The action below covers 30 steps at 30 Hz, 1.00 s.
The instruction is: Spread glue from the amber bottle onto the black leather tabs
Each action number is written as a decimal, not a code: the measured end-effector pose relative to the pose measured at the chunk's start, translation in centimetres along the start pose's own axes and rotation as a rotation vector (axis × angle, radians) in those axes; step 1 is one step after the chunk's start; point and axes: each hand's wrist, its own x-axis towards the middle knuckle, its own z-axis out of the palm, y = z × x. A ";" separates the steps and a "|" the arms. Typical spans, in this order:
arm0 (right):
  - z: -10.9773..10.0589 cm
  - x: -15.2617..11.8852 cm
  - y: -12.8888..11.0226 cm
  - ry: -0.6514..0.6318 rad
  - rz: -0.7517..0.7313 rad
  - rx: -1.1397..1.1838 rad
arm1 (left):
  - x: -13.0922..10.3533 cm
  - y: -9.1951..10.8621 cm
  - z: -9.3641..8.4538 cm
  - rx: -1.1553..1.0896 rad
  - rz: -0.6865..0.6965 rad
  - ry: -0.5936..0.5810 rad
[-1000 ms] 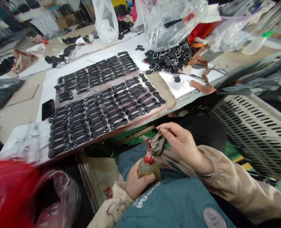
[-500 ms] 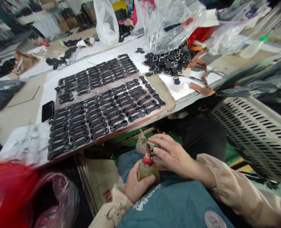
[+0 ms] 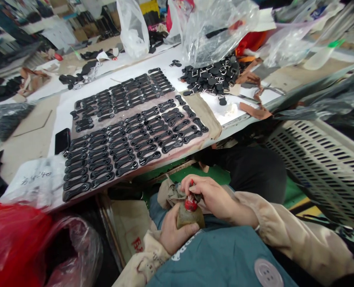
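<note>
My left hand (image 3: 175,233) is wrapped around a squat, yellowish-brown squeeze bottle (image 3: 190,218) above my lap. The bottle stands roughly upright, and its red nozzle (image 3: 191,204) points up. My right hand (image 3: 214,198) has its fingers closed around the upper part of this nozzle, partly covering it. A greyish-beige cloth (image 3: 167,193) lies bunched just behind my right fingers; whether they also grip it I cannot tell. On the table in front, rows of black, glossy strap pieces (image 3: 126,155) with rounded ends lie on a board.
Black tabs with metal buckles (image 3: 215,77) are heaped at the table's back right, beside clear plastic bags (image 3: 215,36). A phone (image 3: 62,141) lies left of the rows. A white slatted crate (image 3: 320,159) stands at right, a red plastic bag (image 3: 12,243) at lower left.
My right hand has gone from loosely spread fingers beside the nozzle to fingers closed around it. The cloth now shows more to the left. My left hand still holds the bottle.
</note>
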 end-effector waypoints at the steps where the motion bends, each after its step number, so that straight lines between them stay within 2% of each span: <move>1: 0.1 -0.1 -0.1 -0.013 -0.010 0.005 | 0.0 0.1 0.0 -0.007 -0.001 0.012; 4: 0.3 -0.4 -0.1 -0.072 0.020 0.029 | -0.2 0.4 0.1 -0.064 0.011 0.048; 7: 0.2 -0.6 0.5 -0.103 0.092 0.158 | -0.1 0.5 -0.1 -0.133 0.021 0.011; 9: 0.1 -0.5 1.0 -0.092 0.087 0.226 | 0.0 0.5 -0.1 -0.146 0.014 -0.012; 14: -0.1 0.1 1.0 -0.018 0.046 0.063 | 0.2 0.3 -0.1 -0.129 0.003 -0.004; 19: 0.0 0.0 0.1 -0.045 0.008 -0.041 | -0.1 -0.2 0.0 -0.033 0.005 0.021; 23: 0.3 -0.4 0.5 -0.054 -0.017 -0.063 | -0.2 -0.1 0.1 0.047 0.010 0.054; 27: 0.5 -0.8 1.0 -0.032 0.040 -0.001 | -0.2 0.3 0.1 0.085 -0.009 0.051; 30: 0.1 -1.1 0.9 -0.082 0.139 0.091 | 0.0 0.5 0.1 -0.045 0.005 0.015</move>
